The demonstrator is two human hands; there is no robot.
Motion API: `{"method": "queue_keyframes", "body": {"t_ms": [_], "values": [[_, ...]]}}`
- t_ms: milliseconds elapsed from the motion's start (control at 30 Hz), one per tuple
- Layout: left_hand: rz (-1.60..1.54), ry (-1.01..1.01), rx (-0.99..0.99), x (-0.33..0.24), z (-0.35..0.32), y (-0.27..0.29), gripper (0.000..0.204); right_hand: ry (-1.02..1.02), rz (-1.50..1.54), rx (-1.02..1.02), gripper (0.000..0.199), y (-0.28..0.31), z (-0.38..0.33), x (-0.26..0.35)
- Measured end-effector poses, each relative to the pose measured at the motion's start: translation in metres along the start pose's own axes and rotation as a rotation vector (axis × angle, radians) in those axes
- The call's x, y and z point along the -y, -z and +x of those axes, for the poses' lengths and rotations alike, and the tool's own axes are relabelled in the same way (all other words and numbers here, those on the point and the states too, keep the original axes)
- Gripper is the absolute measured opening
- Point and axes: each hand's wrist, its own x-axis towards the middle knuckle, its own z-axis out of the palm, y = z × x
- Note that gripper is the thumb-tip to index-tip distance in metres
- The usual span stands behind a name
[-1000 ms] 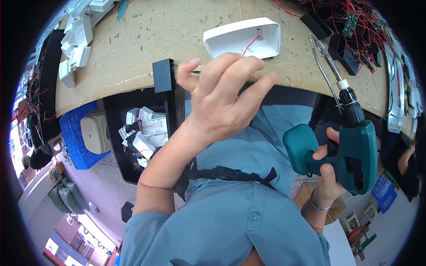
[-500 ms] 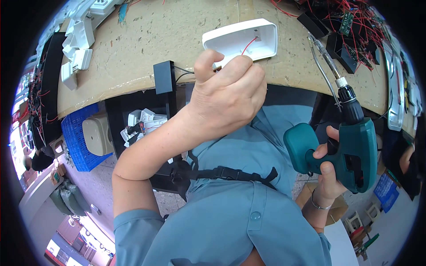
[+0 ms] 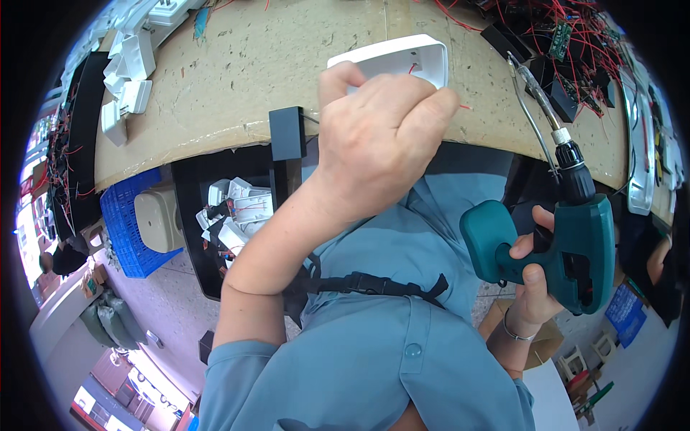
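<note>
Starting at the left, the blue crate [image 3: 129, 233] and the dark bin of white housings [image 3: 230, 215] under the worktop [image 3: 215, 79] haven't budged, and the small black box [image 3: 287, 133] still sits at the worktop's front edge, though a second ago the left hand was right beside it. That left hand [image 3: 381, 144] has since climbed up and to the right, and now it's curled in a loose fist over the near edge of the white plastic tray [image 3: 402, 57]; the fingertips are hidden, so I can't tell if it's actually pinching the tray or the thin red wire by it. Looks to me like the work has shifted from the box to the tray. Over on the right, the right hand [image 3: 532, 280] stays wrapped round the grip of the teal cordless drill [image 3: 568, 244], bit pointing up toward the worktop, basically unmoved, so it seems parked and ready.
</note>
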Motion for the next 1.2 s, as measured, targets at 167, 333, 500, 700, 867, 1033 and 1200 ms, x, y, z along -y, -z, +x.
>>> {"method": "queue_keyframes", "body": {"t_ms": [167, 333, 500, 700, 867, 1033, 1200], "values": [[0.187, 0.115, 0.008, -0.008, 0.000, 0.002, 0.015, -0.011, 0.019, 0.001, 0.069, 0.000, -0.002, -0.003], [0.216, 0.180, -0.094, 0.000, -0.005, -0.008, 0.009, -0.039, 0.003, 0.010, 0.068, -0.001, -0.005, -0.002], [0.289, 0.219, -0.073, -0.004, -0.003, -0.002, 0.011, -0.054, 0.003, 0.020, 0.065, -0.002, -0.006, 0.001], [0.332, 0.276, -0.121, 0.001, 0.002, -0.004, 0.010, -0.041, -0.008, 0.165, 0.062, 0.008, -0.012, -0.003], [0.217, 0.274, -0.132, 0.013, -0.003, -0.013, 0.006, 0.000, -0.139, 0.322, 0.060, 0.013, -0.009, -0.005], [0.297, 0.286, -0.136, 0.008, 0.003, -0.014, 0.005, -0.022, -0.175, 0.377, 0.058, 0.014, -0.001, -0.005], [0.328, 0.272, -0.178, 0.011, 0.003, -0.021, 0.008, -0.003, -0.205, 0.307, 0.056, 0.007, 0.002, -0.007]]}}
